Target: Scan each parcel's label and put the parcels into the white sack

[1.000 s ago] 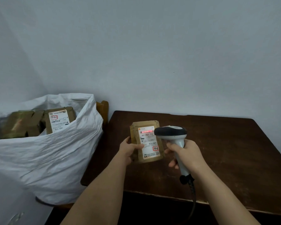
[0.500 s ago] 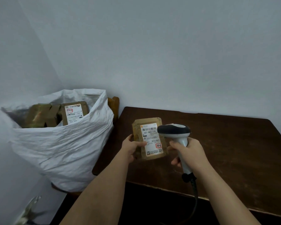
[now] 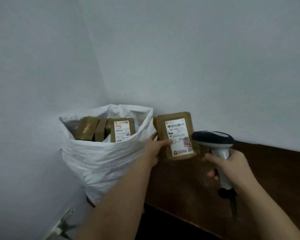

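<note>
My left hand (image 3: pixel 154 149) grips a brown parcel (image 3: pixel 177 135) by its left edge, thumb across the white label, holding it upright just right of the white sack (image 3: pixel 102 161). The sack stands open in the corner with several brown parcels (image 3: pixel 122 129) inside it. My right hand (image 3: pixel 229 167) holds a handheld scanner (image 3: pixel 215 141) by its white handle, its dark head close to the parcel's right side. No red scan line shows on the label.
A dark wooden table (image 3: pixel 267 170) runs along the wall at the right, beneath both hands. The scanner's black cable (image 3: pixel 232 203) hangs over the table's front edge. Grey walls meet in a corner behind the sack.
My left hand has carried the parcel left and up toward the sack's mouth. The red scan line on the label is gone. My view has turned left toward the sack.
</note>
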